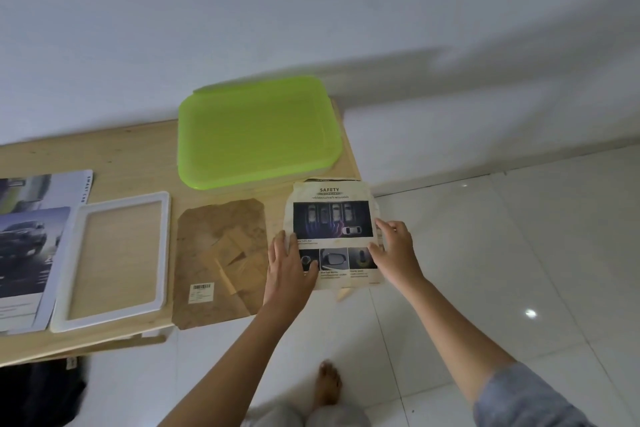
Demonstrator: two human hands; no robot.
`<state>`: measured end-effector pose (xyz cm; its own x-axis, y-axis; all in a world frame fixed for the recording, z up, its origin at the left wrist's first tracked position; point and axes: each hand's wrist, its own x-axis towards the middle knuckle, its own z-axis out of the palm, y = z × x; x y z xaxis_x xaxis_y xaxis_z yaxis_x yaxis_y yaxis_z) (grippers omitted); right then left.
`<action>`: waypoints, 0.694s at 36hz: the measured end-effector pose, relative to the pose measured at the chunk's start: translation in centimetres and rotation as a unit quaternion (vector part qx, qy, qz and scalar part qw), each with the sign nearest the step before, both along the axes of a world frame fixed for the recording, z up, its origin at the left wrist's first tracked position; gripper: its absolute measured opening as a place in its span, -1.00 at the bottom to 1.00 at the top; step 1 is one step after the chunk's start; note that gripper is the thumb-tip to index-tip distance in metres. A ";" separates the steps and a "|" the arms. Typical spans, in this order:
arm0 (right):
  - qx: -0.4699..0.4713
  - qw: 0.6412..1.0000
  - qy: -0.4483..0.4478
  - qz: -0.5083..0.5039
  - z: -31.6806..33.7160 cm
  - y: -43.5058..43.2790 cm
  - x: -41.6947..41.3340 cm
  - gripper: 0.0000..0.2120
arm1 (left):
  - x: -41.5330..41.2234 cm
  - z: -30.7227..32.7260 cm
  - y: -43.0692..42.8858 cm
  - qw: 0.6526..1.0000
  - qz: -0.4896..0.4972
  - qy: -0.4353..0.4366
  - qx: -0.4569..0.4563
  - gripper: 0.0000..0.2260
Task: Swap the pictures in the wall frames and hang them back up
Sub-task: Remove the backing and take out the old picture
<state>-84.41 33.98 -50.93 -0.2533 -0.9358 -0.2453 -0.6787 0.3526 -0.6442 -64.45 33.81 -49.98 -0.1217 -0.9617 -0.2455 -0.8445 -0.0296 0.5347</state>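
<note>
The printed "SAFETY" car picture (332, 218) lies at the right end of the wooden table (138, 156), its right part past the table edge. My left hand (289, 262) rests with straight fingers along the sheet's left edge, thumb on the print. My right hand (394, 250) pinches the sheet's right edge between thumb and curled fingers. An empty white frame (59, 288) lies flat to the left. A brown backing board (221, 260) with a barcode sticker lies between the frame and the picture. Car brochure pictures (27, 246) lie at the far left.
A container with a lime-green lid (256, 132) stands at the back of the table against the white wall. White tiled floor (485, 253) lies to the right and below, with my bare foot (329, 385) on it. A dark bag (38, 392) sits under the table's left side.
</note>
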 end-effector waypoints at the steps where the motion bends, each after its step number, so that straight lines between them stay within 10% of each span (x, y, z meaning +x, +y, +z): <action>1: -0.004 1.000 -0.001 -0.002 -0.1 0.0 0.1 -0.54 | 0.0 0.0 0.0 1.000 -0.003 0.000 0.004 -0.43; 25: -0.070 0.997 -0.008 0.006 -0.7 -0.4 0.9 -0.57 | 0.3 -0.4 -0.2 0.999 -0.028 -0.025 -0.032 -0.45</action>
<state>-83.50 33.57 -51.60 -0.2398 -0.9639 -0.1156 -0.6710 0.2506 -0.6978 -64.11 33.59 -50.39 -0.1655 -0.9677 -0.1902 -0.8697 0.0523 0.4908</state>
